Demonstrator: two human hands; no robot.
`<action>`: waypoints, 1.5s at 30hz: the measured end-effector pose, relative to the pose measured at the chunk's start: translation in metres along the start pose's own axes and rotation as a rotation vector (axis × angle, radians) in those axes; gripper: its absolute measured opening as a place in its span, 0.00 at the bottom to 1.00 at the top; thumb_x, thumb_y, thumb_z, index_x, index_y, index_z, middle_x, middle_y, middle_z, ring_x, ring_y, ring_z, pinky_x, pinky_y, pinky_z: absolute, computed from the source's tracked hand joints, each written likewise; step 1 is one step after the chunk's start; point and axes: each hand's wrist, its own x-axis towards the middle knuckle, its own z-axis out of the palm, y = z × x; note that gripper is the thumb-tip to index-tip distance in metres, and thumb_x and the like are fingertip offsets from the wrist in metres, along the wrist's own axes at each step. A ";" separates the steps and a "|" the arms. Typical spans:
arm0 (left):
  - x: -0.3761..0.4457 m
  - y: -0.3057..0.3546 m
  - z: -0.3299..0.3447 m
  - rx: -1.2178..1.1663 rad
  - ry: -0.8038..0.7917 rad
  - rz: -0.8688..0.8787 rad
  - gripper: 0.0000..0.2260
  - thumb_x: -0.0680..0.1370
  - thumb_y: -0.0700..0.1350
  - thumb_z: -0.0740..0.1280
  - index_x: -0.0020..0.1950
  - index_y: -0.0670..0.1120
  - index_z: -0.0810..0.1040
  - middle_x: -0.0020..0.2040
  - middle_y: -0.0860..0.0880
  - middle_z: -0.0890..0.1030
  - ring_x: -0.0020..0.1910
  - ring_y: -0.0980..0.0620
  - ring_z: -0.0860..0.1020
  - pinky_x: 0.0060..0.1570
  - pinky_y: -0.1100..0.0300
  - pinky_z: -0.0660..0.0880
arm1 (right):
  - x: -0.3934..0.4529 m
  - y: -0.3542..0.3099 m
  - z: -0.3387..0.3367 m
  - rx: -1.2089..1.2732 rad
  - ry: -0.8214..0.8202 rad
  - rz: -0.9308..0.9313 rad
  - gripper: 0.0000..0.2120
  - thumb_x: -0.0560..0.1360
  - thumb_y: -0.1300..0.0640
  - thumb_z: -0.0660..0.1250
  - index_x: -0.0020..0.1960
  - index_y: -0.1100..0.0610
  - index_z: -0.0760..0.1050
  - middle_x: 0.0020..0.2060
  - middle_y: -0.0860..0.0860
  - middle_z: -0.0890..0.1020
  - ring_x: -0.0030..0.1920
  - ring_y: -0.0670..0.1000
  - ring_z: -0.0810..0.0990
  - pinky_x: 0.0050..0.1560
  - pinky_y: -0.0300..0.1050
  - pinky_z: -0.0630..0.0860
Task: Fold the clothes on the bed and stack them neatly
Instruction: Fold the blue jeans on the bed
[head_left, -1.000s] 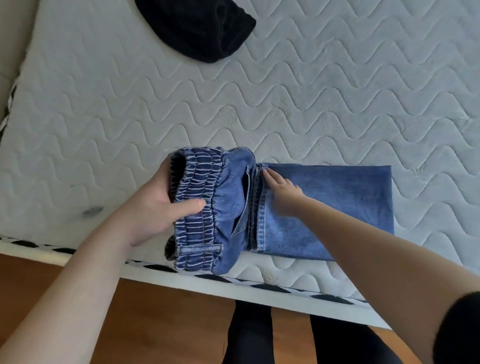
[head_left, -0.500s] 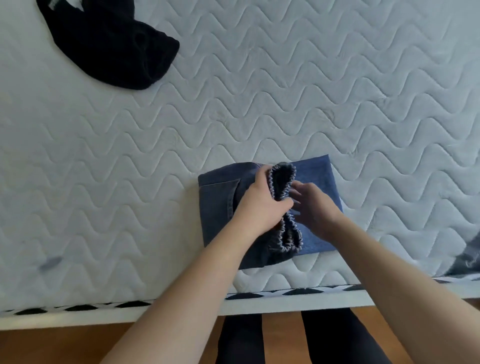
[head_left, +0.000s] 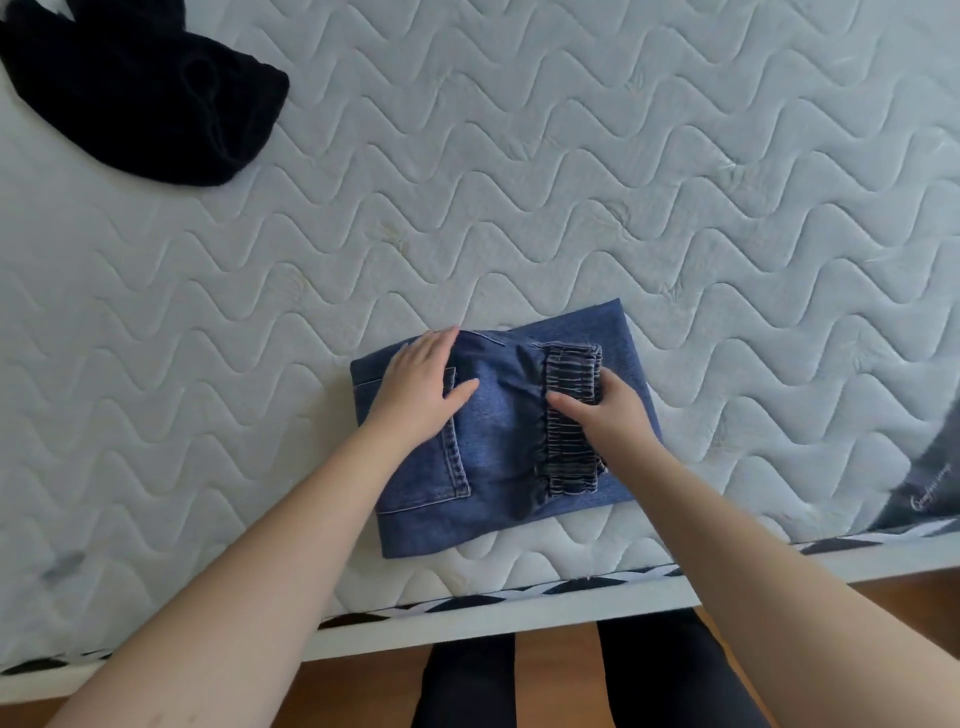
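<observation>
A pair of blue jeans (head_left: 498, 415) lies folded into a compact rectangle near the front edge of the white quilted mattress (head_left: 571, 182). Its elastic waistband (head_left: 569, 467) sits on top, toward the right. My left hand (head_left: 421, 389) rests flat on the left half, over the back pocket, with fingers straight. My right hand (head_left: 615, 415) holds the waistband: the thumb lies on top and the fingers are tucked under its upper end.
A crumpled black garment (head_left: 140, 98) lies at the far left of the mattress. A grey garment (head_left: 930, 483) with script lettering shows at the right edge. The mattress's front edge (head_left: 467, 613) runs below the jeans, with wooden floor and my legs beneath.
The waistband end, first lifted in my left hand, has been folded over to the right and laid down on the legs. My left hand let go and now presses flat; my right hand took the waistband.
</observation>
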 end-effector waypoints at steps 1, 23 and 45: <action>0.003 -0.004 0.002 0.086 -0.016 0.028 0.33 0.79 0.58 0.63 0.79 0.46 0.57 0.78 0.47 0.62 0.77 0.48 0.59 0.76 0.51 0.52 | 0.000 0.002 -0.004 0.055 -0.041 0.001 0.11 0.71 0.54 0.76 0.52 0.50 0.79 0.45 0.46 0.86 0.48 0.48 0.84 0.51 0.47 0.80; 0.056 0.026 0.054 0.144 0.119 0.044 0.14 0.81 0.52 0.63 0.49 0.41 0.77 0.48 0.43 0.76 0.49 0.42 0.74 0.48 0.48 0.70 | 0.020 0.002 -0.023 -0.190 0.179 -0.083 0.40 0.75 0.58 0.71 0.77 0.44 0.51 0.63 0.46 0.71 0.54 0.42 0.79 0.62 0.49 0.75; -0.011 -0.017 0.101 0.372 0.138 0.245 0.30 0.82 0.56 0.52 0.80 0.44 0.51 0.81 0.45 0.52 0.79 0.48 0.52 0.77 0.47 0.52 | 0.028 0.056 0.014 -1.053 0.058 -0.507 0.31 0.81 0.39 0.50 0.80 0.50 0.49 0.79 0.46 0.49 0.79 0.46 0.46 0.77 0.52 0.47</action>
